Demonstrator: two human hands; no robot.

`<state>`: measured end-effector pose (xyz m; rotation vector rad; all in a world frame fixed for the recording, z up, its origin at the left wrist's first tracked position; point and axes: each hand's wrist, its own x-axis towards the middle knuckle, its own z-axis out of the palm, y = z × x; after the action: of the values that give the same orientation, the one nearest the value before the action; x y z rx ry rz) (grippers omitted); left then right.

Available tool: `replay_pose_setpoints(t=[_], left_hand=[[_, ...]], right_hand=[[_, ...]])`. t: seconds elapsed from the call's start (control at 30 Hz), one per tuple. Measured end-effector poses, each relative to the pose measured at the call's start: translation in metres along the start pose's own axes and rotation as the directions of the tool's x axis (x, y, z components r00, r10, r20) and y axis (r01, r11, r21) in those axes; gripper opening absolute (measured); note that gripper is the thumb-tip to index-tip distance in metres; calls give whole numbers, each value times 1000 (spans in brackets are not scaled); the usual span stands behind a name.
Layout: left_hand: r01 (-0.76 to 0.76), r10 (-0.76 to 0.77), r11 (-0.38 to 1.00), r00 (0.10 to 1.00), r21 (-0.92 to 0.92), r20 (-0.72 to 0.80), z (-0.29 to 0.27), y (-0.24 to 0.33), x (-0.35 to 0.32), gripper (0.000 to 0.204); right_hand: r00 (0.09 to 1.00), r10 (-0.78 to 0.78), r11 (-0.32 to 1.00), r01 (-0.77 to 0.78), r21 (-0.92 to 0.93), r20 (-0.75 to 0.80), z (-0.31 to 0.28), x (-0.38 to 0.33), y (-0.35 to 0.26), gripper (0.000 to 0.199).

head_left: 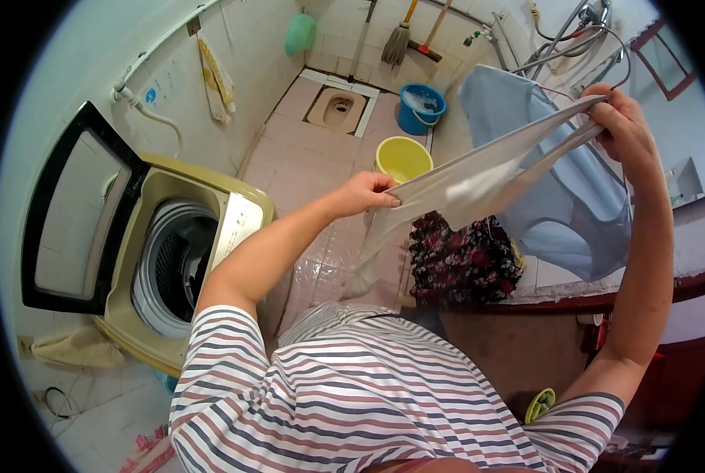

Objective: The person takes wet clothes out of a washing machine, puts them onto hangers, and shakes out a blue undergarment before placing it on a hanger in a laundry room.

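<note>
A thin whitish garment point(494, 162) is stretched slantwise between my two hands, and its lower end hangs below the left one. My left hand point(368, 194) pinches its edge near the middle of the view. Higher up at the right, my right hand point(622, 122) grips the other end, its fingers partly hidden by the cloth. Just behind the whitish garment hangs a light blue garment point(565, 217), with a thin reddish wire showing at its top. Whether my right hand also touches that wire, I cannot tell. Dark floral cloth point(466, 260) hangs below the whitish garment.
At left stands a top-loading washing machine point(250, 221) with its lid point(68, 221) raised. A yellow basin point(403, 160) and a blue bucket point(422, 110) stand ahead on the tiles, near a squat toilet point(338, 106). A mop point(397, 43) leans on the far wall. A counter edge point(644, 288) runs at right.
</note>
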<state>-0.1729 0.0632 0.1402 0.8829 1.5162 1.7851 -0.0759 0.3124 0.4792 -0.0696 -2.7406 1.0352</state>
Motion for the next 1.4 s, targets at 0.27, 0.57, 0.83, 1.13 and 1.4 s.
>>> replay_pose_setpoints(t=[0.27,0.57,0.83,1.13,1.4], left_hand=[[-52,54,993,998,109,-19,5,11,-29,16],[-18,572,566,728,824,-377,-1,12,-26,16],[244,579,570,559,785,-594,-16,-6,-1,17],[369,240,687,697,626,-675,-52,-61,-49,16],[52,-27,996,945,67,-325,-45,11,-67,15]], right_hand=[[999,35,999,-35,-3,23,-16,-6,-4,22],[1000,2,999,-2,-34,19,-12,-23,-24,23],[995,-94,994,95,-53,31,-10,-28,-38,26],[1000,-11,999,12,36,-14,-21,-17,-18,18],[999,48,992,-47,118,-9,-18,-30,4,15]])
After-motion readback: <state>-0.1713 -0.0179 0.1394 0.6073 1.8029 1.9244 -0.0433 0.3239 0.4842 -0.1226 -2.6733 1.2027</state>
